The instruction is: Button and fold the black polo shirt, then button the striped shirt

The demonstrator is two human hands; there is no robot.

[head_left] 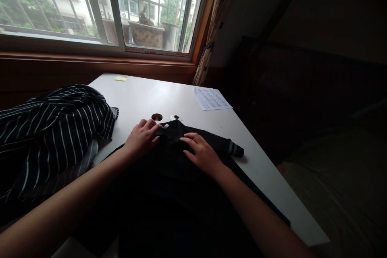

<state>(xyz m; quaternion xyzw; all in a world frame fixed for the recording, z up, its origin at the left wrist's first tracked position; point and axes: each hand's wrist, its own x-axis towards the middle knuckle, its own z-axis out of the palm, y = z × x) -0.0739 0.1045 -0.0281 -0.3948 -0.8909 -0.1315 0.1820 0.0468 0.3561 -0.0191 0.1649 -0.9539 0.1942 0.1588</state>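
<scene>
A black long-sleeved garment lies spread over the table, its neckline towards the window and a small white label at the collar. My left hand is at the left side of the neckline, its fingers bent over the cloth and closed on the edge beside the label. On the right side of the collar rests my right hand, fingers stretched and the thumb apart, fingertips touching the cloth. One sleeve, with grey bands near its cuff, points right. The garment's lower part is too dark to make out.
Heaped on the left is black cloth with white stripes. The white table has a round cable hole and a round cover. Printed sheets lie at its right edge, a yellow note at the back. A barred window stands beyond.
</scene>
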